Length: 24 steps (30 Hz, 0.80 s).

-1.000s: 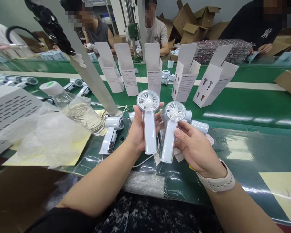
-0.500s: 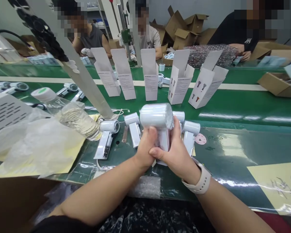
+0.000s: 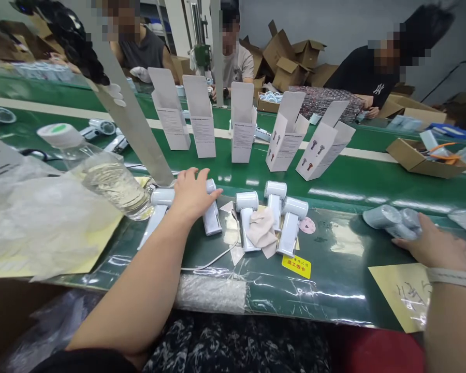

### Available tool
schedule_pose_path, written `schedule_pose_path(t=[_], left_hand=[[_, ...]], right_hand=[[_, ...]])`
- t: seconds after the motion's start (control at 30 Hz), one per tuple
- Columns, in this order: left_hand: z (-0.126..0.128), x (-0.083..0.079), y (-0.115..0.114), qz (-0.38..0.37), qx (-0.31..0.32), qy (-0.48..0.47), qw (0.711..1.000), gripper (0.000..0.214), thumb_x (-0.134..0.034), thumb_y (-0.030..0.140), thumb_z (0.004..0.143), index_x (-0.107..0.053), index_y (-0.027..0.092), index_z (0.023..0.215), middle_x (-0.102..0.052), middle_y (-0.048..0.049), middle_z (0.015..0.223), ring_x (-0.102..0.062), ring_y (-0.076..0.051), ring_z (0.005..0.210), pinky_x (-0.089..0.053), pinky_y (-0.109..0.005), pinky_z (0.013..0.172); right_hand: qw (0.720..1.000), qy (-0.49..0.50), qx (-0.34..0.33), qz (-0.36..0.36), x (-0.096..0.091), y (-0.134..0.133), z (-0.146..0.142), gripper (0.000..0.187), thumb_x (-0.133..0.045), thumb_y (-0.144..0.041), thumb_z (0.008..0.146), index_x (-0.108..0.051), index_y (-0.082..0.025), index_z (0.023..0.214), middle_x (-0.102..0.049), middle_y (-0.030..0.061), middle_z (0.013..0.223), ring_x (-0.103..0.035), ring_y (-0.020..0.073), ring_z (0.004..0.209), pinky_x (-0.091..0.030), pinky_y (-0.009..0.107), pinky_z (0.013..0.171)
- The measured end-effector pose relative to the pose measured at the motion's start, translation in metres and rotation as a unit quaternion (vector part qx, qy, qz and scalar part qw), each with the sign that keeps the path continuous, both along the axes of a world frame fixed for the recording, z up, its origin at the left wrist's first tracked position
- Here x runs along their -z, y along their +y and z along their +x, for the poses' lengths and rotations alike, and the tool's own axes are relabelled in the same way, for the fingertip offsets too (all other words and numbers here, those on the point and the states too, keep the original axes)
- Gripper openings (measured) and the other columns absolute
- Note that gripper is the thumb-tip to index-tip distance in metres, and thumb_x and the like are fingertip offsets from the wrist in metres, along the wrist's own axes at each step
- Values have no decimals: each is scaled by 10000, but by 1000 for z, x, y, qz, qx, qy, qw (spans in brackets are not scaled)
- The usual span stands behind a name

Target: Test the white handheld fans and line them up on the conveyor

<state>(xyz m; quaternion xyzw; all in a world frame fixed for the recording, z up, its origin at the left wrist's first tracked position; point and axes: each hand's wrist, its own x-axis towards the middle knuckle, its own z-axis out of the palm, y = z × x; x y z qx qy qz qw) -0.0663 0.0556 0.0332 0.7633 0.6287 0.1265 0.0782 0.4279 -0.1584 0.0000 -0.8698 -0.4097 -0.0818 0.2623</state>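
Two pale handheld fans [image 3: 212,218] lie at the left hand [image 3: 190,196], which is open, fingers spread over the table's left part. Well apart, at the right, the right hand [image 3: 438,243] curves against a cluster of pale cylindrical pieces [image 3: 381,216]; I cannot tell whether it grips them. Between the hands lie three more fans [image 3: 294,220], a crumpled cloth [image 3: 262,229] resting against them, with a yellow card [image 3: 296,266] just below. Behind, five white boxes [image 3: 242,140] stand in a row, flaps raised; leftward, a clear bottle [image 3: 111,181] leans.
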Motion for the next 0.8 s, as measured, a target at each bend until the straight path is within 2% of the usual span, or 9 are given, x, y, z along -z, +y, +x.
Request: schedule_pose_path(t=[0.07,0.13,0.2,0.27,0.37,0.47,0.57,0.67,0.8], left_hand=[[-2,-1,-1,-38,-17,-8,999,711,-561,470,899,-440,113,1503,-499,-250,1469,-426,-433,1392,-366,-551,1140],[-2,1,0,-79,7,-24,997,687,-560,434,898,-438,134,1503,-526,-239,1438,-465,-415,1375,-385,-533,1126],[-1,5,1,-83,47,-71,993,741,-594,409,875,-375,165,1539,-449,-215,1522,-439,-374,1420,-374,-488,1150],[2,9,1,-74,54,-116,989,865,-677,457,810,-334,166,1549,-339,-214,1605,-377,-360,1476,-357,-462,1170],[2,12,-1,-115,29,-118,986,793,-812,574,618,-613,111,1231,-514,-287,1444,-419,-483,1414,-391,-534,1110],[0,12,-2,-143,49,-150,977,521,-873,504,522,-648,170,852,-701,-241,1047,-600,-517,1178,-462,-529,973],[-2,12,-3,-133,57,-255,956,508,-889,334,520,-622,216,936,-696,-102,821,-680,-405,968,-484,-477,897],[-1,12,-2,-131,56,-469,872,603,-901,259,535,-608,235,1062,-689,-31,828,-668,-291,890,-485,-443,907],[7,10,-6,-269,89,-703,652,486,-891,487,632,-633,170,896,-707,-68,867,-669,-205,812,-530,-383,841]], right_hand=[[1000,-24,3,10,-10,16,-40,300,-749,-438,758,-715,-354,1044,-653,257,1176,-444,570,1346,-290,750,961],[993,13,-113,-22,-16,42,-93,502,-649,-468,837,-649,-212,1269,-631,284,1291,-479,527,1346,-361,711,1014],[975,61,-207,-53,-14,70,-143,548,-613,-534,858,-618,-236,1318,-713,162,1203,-647,401,1171,-518,574,928],[941,179,-270,-102,-6,91,-178,517,-539,-529,913,-593,-213,1318,-746,95,915,-717,305,830,-568,460,730],[922,247,-271,-122,0,102,-197,462,-468,-500,952,-573,-181,1268,-655,23,665,-619,238,549,-503,376,545],[941,210,-248,-93,-11,99,-199,410,-538,-500,910,-610,-175,1150,-705,97,814,-670,283,720,-526,415,645],[961,148,-232,5,-37,95,-210,448,-644,-527,845,-624,-188,1137,-705,161,1068,-671,323,931,-546,464,765],[950,127,-269,98,-64,98,-235,534,-738,-543,782,-622,-217,1188,-644,161,1220,-661,308,973,-574,456,760],[907,191,-347,146,-85,118,-272,530,-761,-529,769,-629,-236,1190,-643,121,1177,-669,269,934,-591,428,763]])
